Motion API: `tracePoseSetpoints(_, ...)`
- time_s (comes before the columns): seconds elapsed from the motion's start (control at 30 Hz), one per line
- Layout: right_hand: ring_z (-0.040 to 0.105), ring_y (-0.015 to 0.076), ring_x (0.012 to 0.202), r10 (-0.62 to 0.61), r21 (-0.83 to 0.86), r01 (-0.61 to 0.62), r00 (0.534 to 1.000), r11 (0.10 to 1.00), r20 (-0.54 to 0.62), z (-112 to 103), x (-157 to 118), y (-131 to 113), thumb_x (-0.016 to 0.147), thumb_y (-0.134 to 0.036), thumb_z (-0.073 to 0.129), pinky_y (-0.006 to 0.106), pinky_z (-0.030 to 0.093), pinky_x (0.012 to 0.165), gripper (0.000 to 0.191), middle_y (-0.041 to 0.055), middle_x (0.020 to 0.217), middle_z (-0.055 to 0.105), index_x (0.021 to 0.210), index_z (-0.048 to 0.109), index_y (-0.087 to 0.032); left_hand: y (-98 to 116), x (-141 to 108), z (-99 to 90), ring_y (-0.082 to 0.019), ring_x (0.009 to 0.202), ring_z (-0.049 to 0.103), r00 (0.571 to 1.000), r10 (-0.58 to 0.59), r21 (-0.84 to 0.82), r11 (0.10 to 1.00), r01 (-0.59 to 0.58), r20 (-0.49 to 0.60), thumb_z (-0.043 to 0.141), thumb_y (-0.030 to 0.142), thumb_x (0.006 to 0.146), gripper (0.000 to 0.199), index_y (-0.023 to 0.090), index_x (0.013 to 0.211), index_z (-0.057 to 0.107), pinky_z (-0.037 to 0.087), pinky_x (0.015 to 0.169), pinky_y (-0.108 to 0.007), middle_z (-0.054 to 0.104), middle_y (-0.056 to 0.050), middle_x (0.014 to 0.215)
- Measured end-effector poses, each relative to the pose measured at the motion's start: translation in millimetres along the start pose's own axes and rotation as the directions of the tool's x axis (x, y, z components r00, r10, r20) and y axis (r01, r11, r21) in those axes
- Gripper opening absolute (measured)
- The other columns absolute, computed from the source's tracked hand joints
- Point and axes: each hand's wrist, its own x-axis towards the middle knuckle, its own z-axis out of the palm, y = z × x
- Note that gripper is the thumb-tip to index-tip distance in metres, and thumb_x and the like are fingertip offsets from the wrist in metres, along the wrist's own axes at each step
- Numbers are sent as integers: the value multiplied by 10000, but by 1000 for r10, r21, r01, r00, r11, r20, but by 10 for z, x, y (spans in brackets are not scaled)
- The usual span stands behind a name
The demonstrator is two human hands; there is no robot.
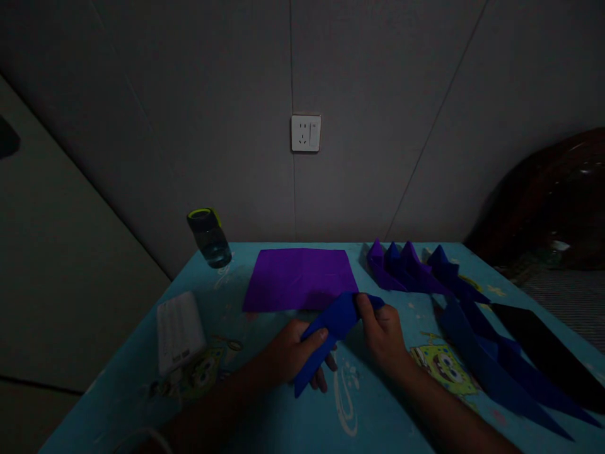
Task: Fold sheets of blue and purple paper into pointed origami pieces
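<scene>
A folded piece of blue paper [338, 318] is held between my two hands above the table, tilted with its pointed lower end toward me. My left hand [305, 353] grips its lower left part, thumb on top and fingers underneath. At the upper right end, my right hand [380, 325] pinches the paper with the thumb pressed on its face. Just behind the hands lies a flat purple paper sheet [302, 277] with faint crease lines. Folded purple and blue paper boats [401, 271] stand at the back right, and larger blue ones [496, 359] lie nearer on the right.
A water bottle [210, 238] stands at the back left, with a white power bank [180, 331] and its cable nearer me. A black flat object [548, 353] lies along the right edge. A patterned blue cloth [378, 416] covers the table. The wall behind has a socket [306, 133].
</scene>
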Motion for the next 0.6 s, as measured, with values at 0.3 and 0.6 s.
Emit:
tracePoseSetpoints(0.3, 413, 114, 455, 96, 103, -118, 976, 988, 194, 32, -20, 47, 842, -641, 509, 256, 351, 467, 561, -17, 479, 471, 514, 497, -186, -23, -28, -1, -157, 456, 654, 994, -98, -43, 994, 100, 51, 546, 595, 841, 488, 113, 793, 607, 498, 452, -251, 712, -82, 669)
tracePoseSetpoints(0.6, 643, 211, 761, 73, 162, -129, 946, 978, 317, 91, -9, 8, 866, -578, 545, 342, 501, 749, 443, 51, 781, 700, 1001, 682, -178, 62, 49, 8, -175, 438, 650, 954, 9, -226, 971, -81, -301, 539, 660, 800, 556, 112, 848, 617, 487, 432, -256, 695, -63, 611)
